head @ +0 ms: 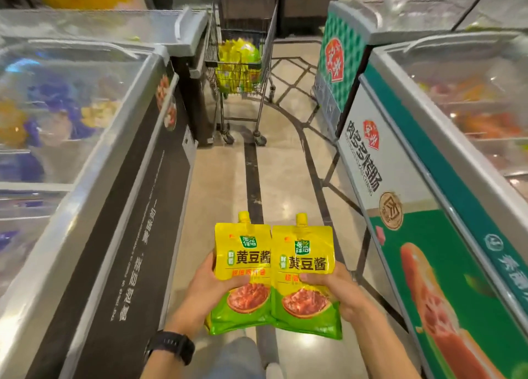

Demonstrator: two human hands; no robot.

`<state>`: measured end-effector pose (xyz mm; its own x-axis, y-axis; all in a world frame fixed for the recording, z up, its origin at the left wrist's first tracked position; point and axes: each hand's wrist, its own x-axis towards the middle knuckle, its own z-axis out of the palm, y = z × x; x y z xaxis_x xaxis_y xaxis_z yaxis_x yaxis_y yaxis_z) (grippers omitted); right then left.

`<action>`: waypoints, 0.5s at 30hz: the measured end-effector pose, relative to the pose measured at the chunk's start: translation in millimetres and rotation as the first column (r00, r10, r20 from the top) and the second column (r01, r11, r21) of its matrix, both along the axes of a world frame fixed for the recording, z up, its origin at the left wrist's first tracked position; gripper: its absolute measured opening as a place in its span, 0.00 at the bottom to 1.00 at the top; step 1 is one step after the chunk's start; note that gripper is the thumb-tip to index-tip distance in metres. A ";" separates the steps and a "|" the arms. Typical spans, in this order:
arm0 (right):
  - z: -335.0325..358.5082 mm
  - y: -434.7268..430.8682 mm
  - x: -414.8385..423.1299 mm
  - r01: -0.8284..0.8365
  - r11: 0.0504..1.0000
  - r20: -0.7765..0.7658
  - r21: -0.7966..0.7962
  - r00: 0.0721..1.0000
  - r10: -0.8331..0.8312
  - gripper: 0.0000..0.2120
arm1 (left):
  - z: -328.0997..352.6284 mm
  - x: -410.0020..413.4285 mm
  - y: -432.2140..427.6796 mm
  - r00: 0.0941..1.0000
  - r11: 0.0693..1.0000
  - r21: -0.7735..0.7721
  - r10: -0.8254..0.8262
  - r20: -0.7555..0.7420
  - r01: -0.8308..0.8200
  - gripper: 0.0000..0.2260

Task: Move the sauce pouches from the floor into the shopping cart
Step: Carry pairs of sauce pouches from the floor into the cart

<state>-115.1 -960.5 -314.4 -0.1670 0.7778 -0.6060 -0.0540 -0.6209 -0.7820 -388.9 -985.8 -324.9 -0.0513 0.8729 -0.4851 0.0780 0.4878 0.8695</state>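
Observation:
I hold two yellow and green sauce pouches upright in front of me, side by side and overlapping a little. My left hand (213,285) grips the left pouch (243,252) at its lower half. My right hand (337,288) grips the right pouch (307,252) the same way. Each pouch has a yellow screw cap on top. The shopping cart (268,52) stands farther down the aisle, ahead of me, with several more yellow pouches (238,61) piled in its basket.
A glass-topped chest freezer (94,138) lines the left side of the aisle and a green and white one (423,155) lines the right. A tiled floor strip (274,178) runs between them up to the cart. A black watch is on my left wrist.

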 end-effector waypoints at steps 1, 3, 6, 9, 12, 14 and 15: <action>-0.2 22.6 -2.2 -0.001 1.000 -0.001 0.002 1.000 0.001 0.21 | -0.4 -1.6 24.6 1.000 1.000 0.006 -0.006 0.001 0.006 0.45; -2.2 72.1 -6.1 0.003 1.000 0.003 0.005 1.000 -0.003 0.21 | 0.4 -4.3 76.9 1.000 0.999 0.030 -0.020 -0.013 0.020 0.45; 3.4 147.7 -11.9 0.051 0.998 0.034 0.022 0.998 -0.052 0.21 | 1.6 -7.5 162.4 0.999 0.997 0.060 -0.036 -0.035 0.038 0.44; 12.9 218.4 -14.9 0.098 0.994 0.051 0.038 0.994 -0.100 0.23 | 13.8 -8.1 246.7 0.995 0.991 0.086 -0.103 -0.010 0.104 0.44; 24.8 284.8 -13.6 0.155 0.986 0.052 0.056 0.986 -0.158 0.22 | 22.7 -5.1 326.7 0.987 0.984 0.087 -0.160 0.008 0.159 0.31; 28.9 323.1 -13.9 0.170 0.984 0.041 0.062 0.984 -0.172 0.23 | 25.4 -2.3 373.0 0.984 0.982 0.081 -0.176 0.030 0.173 0.26; 27.1 343.0 -11.5 0.180 0.981 0.040 0.066 0.982 -0.183 0.22 | 24.9 -1.0 395.3 0.983 0.981 0.081 -0.181 0.032 0.178 0.26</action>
<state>-126.6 -617.6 -287.3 0.0073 0.8290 -0.5592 -0.1252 -0.5540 -0.8230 -389.9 -590.4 -300.0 0.1271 0.9014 -0.4139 0.1230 0.3997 0.9083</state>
